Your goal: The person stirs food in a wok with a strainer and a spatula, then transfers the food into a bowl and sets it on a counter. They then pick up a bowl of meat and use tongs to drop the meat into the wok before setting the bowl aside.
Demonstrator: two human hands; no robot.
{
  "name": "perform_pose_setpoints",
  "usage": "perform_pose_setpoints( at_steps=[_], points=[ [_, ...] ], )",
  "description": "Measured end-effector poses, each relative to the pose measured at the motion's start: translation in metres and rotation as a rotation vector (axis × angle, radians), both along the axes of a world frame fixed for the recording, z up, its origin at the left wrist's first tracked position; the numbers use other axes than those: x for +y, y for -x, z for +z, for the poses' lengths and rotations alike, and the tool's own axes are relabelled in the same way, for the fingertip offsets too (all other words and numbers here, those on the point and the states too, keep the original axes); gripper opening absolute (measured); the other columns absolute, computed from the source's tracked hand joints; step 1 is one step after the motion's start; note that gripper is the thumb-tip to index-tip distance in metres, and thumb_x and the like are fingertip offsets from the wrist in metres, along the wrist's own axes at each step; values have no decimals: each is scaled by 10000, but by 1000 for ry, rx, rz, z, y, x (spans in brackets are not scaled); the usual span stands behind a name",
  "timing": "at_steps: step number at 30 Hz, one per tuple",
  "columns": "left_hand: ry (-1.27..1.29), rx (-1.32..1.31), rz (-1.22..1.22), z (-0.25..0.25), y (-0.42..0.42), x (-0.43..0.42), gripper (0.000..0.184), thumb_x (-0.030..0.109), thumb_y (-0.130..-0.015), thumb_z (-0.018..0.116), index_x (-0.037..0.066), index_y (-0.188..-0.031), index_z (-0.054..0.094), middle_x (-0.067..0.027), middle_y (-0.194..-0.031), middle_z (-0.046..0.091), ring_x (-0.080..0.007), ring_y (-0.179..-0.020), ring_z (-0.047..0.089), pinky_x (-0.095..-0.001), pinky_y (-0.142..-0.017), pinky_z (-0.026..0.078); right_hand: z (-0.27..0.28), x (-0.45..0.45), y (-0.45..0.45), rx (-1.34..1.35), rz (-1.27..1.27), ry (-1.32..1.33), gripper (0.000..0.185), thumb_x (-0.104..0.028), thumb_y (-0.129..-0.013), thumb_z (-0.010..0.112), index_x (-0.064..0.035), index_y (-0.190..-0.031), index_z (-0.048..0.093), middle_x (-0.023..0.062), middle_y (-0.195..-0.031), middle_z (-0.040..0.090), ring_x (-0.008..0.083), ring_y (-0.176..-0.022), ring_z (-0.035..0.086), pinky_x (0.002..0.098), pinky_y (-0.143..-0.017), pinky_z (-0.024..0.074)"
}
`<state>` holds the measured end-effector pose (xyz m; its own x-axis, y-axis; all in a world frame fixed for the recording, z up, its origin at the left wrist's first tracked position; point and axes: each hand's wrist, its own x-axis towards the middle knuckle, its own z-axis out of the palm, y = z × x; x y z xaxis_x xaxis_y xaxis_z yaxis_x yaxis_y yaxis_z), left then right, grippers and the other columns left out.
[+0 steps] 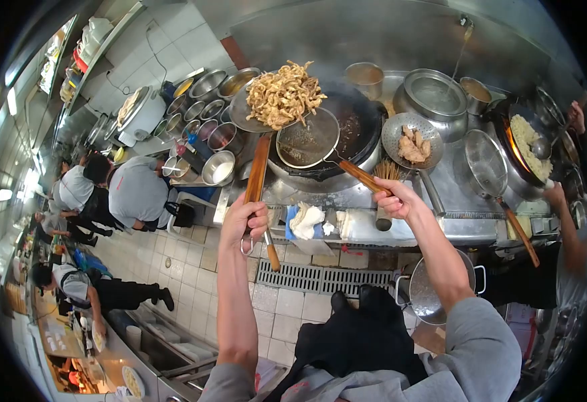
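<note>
My left hand (245, 224) is closed round the wooden handle (258, 167) of a strainer heaped with browned fried strips (284, 95). My right hand (399, 199) grips the wooden handle (359, 175) of a fine mesh skimmer (308, 139), which is tilted over a dark wok (353, 120). The strainer is raised at the wok's left side, beside the skimmer. To the right of the wok, a perforated ladle (390, 137) holds pieces of browned food (414, 145). A bamboo brush (386, 171) lies near my right hand.
A lidded pot (435, 94) and a wire strainer (486, 163) stand right. A co-worker's arm (564, 208) reaches a flaming wok of rice (531, 144). Bowls (225, 137) crowd the left, near other people (136, 191). Folded cloths (305, 221) lie on the front edge.
</note>
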<state>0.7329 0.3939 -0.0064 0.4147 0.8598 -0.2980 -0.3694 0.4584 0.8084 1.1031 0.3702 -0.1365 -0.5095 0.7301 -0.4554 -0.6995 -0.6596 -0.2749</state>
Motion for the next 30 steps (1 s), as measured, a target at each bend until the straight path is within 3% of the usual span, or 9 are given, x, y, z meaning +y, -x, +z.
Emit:
perform_pose_setpoints(
  at_steps=[7,9,11,13,16,19,21,23,30],
  points=[
    [12,53,55,0,-3,-2,358,-15,-873,479,88,-1209,414,-20,-675,407,-36,-450,354,-172,-323,276,46,1,-50,-325,-322,-135,243,-273,-946,535,-122,-1107,434,-23,-618,401,11,-366,274,148,-271,172],
    [5,67,43,-1,-6,-1,359,-13,-867,486,85,-1204,413,-21,-672,408,-38,-448,354,-175,-322,280,62,25,-60,-747,-484,-308,292,-241,-941,534,-111,-1191,458,-2,-605,442,38,-350,319,192,-268,215],
    [16,88,42,-5,-7,1,363,-11,-860,498,85,-1199,412,-22,-669,409,-38,-446,357,-178,-320,282,21,79,-96,-1242,-581,-560,389,-192,-906,559,-86,-1268,463,70,-649,545,122,-416,471,288,-357,387],
    [32,102,45,-8,-10,2,360,-8,-854,509,85,-1188,414,-23,-667,409,-39,-446,360,-180,-320,285,-49,140,-150,-2225,-791,-779,447,-158,-859,589,-66,-1282,479,121,-725,602,204,-575,586,349,-550,490],
    [65,111,81,-14,-15,0,330,-12,-847,519,84,-1146,419,-23,-665,406,-41,-449,365,-182,-324,290,3,130,-153,-2065,-441,-489,496,-123,-835,599,-9,-1291,443,172,-1048,652,271,-1006,606,389,-891,442],
    [65,65,49,-24,-18,2,309,-16,-850,515,86,-1126,420,-23,-665,405,-41,-451,368,-182,-326,291,-7,99,-134,-1866,-706,-731,443,-156,-856,592,-70,-1279,495,110,-714,598,176,-568,569,322,-524,472],
    [60,38,39,-29,-25,4,288,-21,-852,509,86,-1104,420,-19,-665,407,-42,-449,369,-184,-322,290,25,58,-87,-1257,-602,-461,362,-161,-890,565,-101,-1244,516,40,-647,528,97,-435,450,263,-371,360],
    [69,28,40,-33,-34,6,278,-21,-852,509,86,-1091,418,-18,-664,407,-43,-446,368,-186,-320,290,52,32,-41,-1039,-587,-304,391,-219,-932,543,-167,-1304,435,-17,-612,408,27,-372,281,188,-310,158],
    [49,-2,-22,-52,-51,8,294,-27,-838,521,82,-1078,391,-23,-652,405,-57,-450,378,-204,-325,302,67,35,-21,-528,-363,-254,122,-193,-943,531,-171,-1037,456,-9,-620,431,29,-393,272,188,-322,179]
  ],
)
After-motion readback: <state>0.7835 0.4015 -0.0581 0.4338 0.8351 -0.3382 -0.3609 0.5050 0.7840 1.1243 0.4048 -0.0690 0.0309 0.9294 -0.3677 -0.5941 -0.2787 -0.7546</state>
